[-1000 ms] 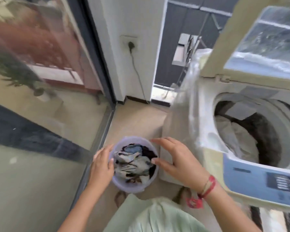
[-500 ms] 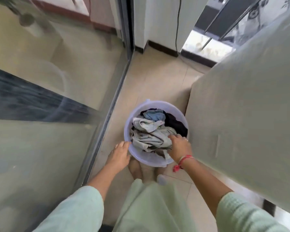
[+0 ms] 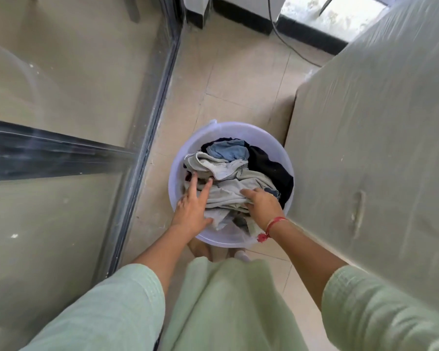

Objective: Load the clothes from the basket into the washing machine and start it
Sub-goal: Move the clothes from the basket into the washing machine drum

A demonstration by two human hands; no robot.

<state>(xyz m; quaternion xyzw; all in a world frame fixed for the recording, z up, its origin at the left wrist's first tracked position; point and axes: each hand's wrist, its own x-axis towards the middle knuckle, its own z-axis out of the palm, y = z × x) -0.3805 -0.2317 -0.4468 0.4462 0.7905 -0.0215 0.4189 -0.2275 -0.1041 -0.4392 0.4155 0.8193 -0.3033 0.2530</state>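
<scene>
Sitting on the tiled floor [image 3: 241, 72], the basket [image 3: 178, 158] is holding the clothes [image 3: 238, 183], a loose heap of pale grey, blue and dark pieces reaching about up to its rim. It is standing just beside the washing machine [image 3: 380, 138], whose plastic-wrapped side is filling the right of the view, probably so that each lift up to the tub is short. The tub and controls are lying outside the view.

The right hand [image 3: 262, 206] is digging into the near side of the heap, fingers curled under a pale grey piece and closing on it, though whether the grip is firm is hard to judge. The left hand [image 3: 192, 206] is lying on the left side of the pile with fingers spread apart and nothing clamped, apparently pressing the heap down or gathering it toward the other hand. A red thread [image 3: 273, 225] is circling the right wrist. Pale green sleeves [image 3: 122, 305] are framing the bottom of the view.

A glass door [image 3: 56, 122] in a dark frame is running along the left, and a black cable [image 3: 289, 44] is trailing across the floor at the top.

No brand, label or writing is showing clearly enough to read.
</scene>
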